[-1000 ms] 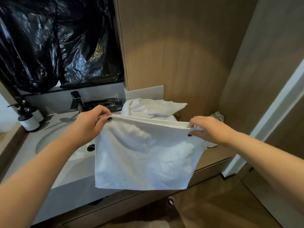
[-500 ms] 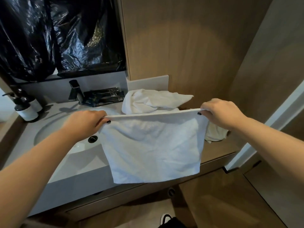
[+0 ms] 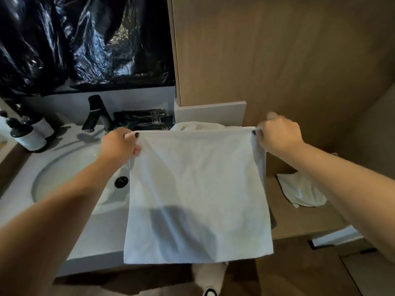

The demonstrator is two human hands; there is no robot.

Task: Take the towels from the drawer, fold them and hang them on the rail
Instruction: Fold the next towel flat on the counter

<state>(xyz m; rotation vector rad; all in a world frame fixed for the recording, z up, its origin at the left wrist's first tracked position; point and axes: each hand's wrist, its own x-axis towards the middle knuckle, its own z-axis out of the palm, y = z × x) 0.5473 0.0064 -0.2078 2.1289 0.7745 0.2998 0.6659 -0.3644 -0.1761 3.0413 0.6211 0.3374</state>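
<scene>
Bathroom sink, both hands pinching towel corners

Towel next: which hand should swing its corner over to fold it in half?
Probably the right hand: nothing lies below it, while the left hand hangs over the sink. Both pinch the towel.
</scene>
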